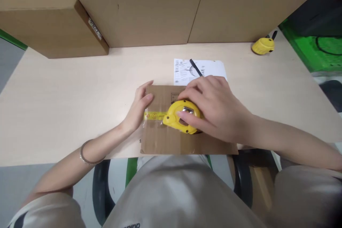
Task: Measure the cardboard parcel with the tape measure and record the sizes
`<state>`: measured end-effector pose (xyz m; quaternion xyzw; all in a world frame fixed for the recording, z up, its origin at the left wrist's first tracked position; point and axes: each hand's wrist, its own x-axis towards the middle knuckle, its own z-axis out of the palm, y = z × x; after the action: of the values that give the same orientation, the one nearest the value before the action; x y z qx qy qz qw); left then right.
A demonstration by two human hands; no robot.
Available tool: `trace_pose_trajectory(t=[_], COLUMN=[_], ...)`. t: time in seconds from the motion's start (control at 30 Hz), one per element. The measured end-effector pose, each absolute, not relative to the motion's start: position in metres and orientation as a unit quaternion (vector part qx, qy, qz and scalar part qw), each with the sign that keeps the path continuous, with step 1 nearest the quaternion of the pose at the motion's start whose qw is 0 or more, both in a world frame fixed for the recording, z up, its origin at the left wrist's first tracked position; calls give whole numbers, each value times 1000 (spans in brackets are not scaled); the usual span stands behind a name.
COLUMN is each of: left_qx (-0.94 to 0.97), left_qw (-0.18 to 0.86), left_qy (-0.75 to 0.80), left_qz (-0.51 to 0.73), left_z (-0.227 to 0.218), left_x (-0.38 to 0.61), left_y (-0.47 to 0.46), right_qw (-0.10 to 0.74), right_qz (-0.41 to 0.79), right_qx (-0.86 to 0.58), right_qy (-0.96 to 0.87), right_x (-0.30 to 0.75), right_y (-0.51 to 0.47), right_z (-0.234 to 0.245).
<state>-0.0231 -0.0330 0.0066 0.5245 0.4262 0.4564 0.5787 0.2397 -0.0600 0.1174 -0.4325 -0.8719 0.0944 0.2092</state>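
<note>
A small cardboard box [171, 142] lies flat at the front edge of the table. My right hand [219, 110] is wrapped round a yellow tape measure [175, 108] on top of the box, its thumb across the case. A short length of yellow blade [154, 115] runs out leftward to the box's left edge. My left hand [137, 108] grips that left edge, thumb at the top face and fingers along the side. Part of a printed label on the box is covered by my right hand.
Just beyond the box, a black pen [196, 67] rests on a marked white paper [216, 67]. A second yellow tape measure [263, 45] sits at the back right of the table [66, 96]. Large cardboard boxes [155, 10] stand along the back, with another carton [53, 28] at the left.
</note>
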Motion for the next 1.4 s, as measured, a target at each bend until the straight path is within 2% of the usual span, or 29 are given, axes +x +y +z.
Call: trace_pose_trajectory(t=[0.13,0.23,0.3,0.37,0.47,0.63,0.8,1.0,1.4], left_qx=[470,446,429,415,411,420,440,446,476], left_qw=[622,668,689,700,703,698,695,729,690], left_qy=[403,362,337,325,329,331,291,233,269], left_qz=[479,473,477,481,479,476,489,464,475], left_z=[5,2,0,-1,-3,-8,-3,0,-7], left_x=[-14,-8,-5,-4,-6,-10,-8,-6,-8], left_y=[-35,-32,-31,-29,-29,-29,-31,-41,-40], right_qw=[256,118,75,68,114,265,367,373,332], right_qz=[126,105,133,166,229,390,473,490,465], right_qx=[-601,-701,-712,-707,-676,-588,-526,-517,-548], right_qy=[-747,-696,-685,-684,-691,-657,-604,-595,-610], right_x=[274,301,312,317,319,315,307,304,301], right_y=[-3,45,63,69,66,68,75,71,46], right_z=[114,80,51,28,15,12,-5,-8,0])
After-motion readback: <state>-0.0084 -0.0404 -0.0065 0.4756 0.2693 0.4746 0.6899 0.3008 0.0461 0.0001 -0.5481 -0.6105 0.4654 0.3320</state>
